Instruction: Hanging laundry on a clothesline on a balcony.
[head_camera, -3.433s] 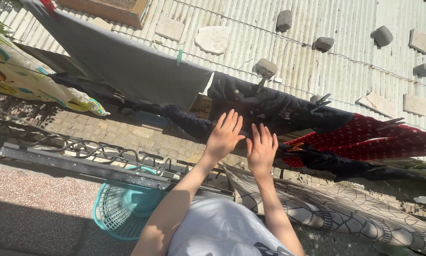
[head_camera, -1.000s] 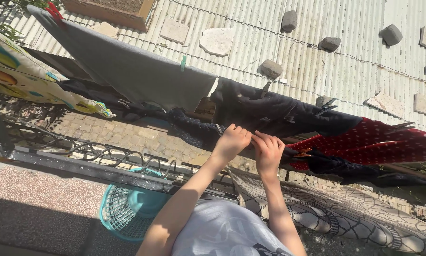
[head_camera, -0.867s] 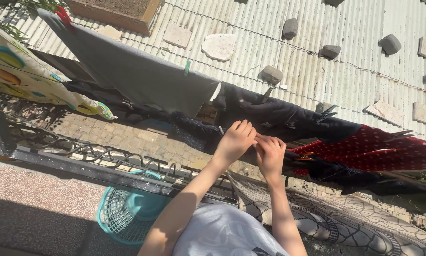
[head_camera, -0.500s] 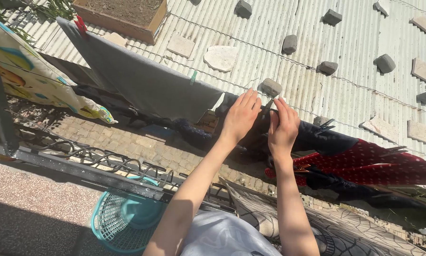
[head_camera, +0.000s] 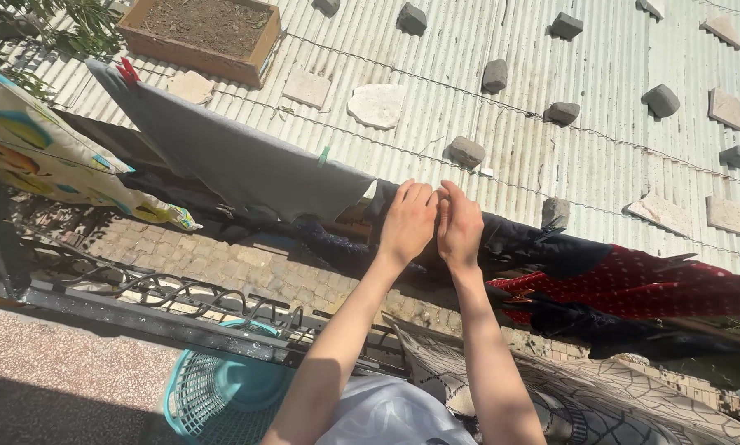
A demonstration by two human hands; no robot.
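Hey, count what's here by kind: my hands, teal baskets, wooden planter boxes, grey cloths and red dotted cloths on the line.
Hands: 2, left hand and right hand
Teal basket: 1
Wooden planter box: 1
Grey cloth: 1
Red dotted cloth: 1
Total: 6

Sunlit corrugated roof (head_camera: 601, 99) weighted with stones (head_camera: 495, 74), brick paving (head_camera: 246, 264) below.
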